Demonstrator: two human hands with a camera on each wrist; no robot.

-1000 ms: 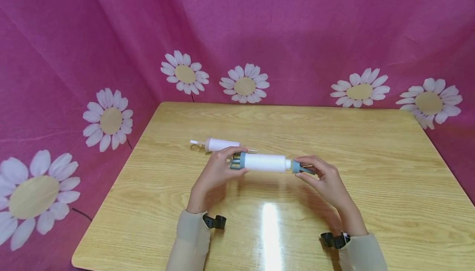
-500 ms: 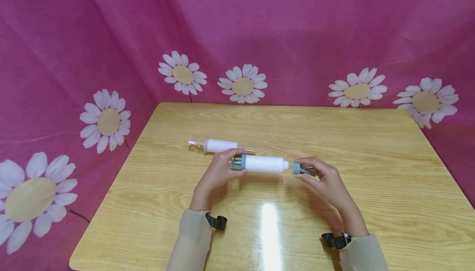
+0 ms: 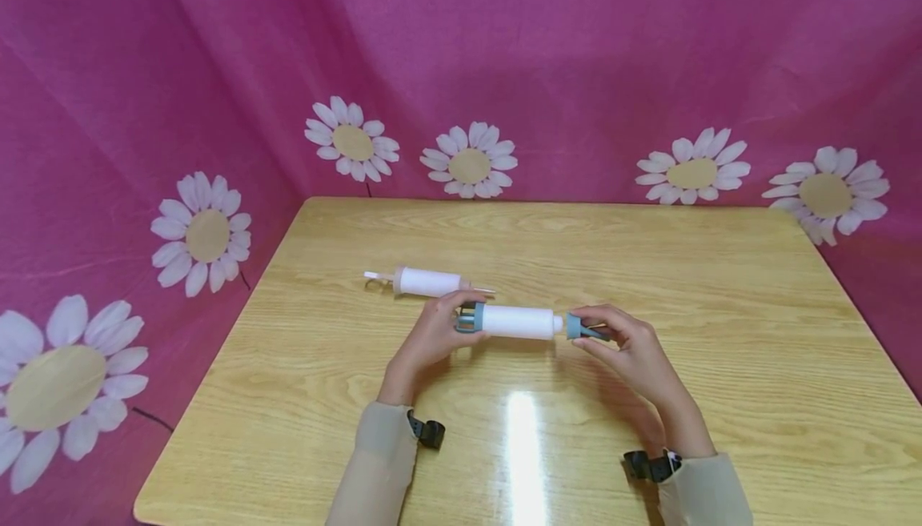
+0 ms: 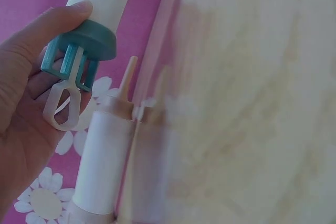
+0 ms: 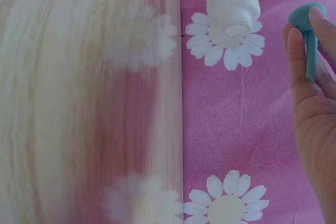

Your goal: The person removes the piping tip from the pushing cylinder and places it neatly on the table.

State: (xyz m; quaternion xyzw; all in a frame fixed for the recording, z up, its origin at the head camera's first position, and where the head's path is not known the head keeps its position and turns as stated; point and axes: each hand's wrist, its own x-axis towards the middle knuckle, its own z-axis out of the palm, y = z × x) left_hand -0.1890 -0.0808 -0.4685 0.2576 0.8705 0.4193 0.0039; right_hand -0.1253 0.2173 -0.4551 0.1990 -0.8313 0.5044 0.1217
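Observation:
My left hand (image 3: 435, 330) grips a large white-barrelled syringe (image 3: 517, 323) by its teal collar (image 4: 94, 40), thumb on one side and fingers on the other. Out of the collar's back sticks a pale plunger with a ring handle (image 4: 62, 108). The barrel lies level above the table, its narrow open neck pointing right. Facing that neck across a small gap is a teal nozzle (image 3: 574, 326), pinched between thumb and fingers of my right hand (image 3: 637, 350). Its wide end faces the barrel and its thin spout (image 5: 312, 56) points back toward the palm.
A second white syringe (image 3: 430, 282) with beige ends and a thin tip lies on the wooden table (image 3: 648, 262), just behind my left hand. A pink curtain with daisies (image 3: 576, 46) hangs along the back and left. Light glares off the table's front.
The left hand has shifted slightly right and toward me with the syringe. The gap between neck and nozzle widened a little, then narrowed again. The right hand has hardly moved.

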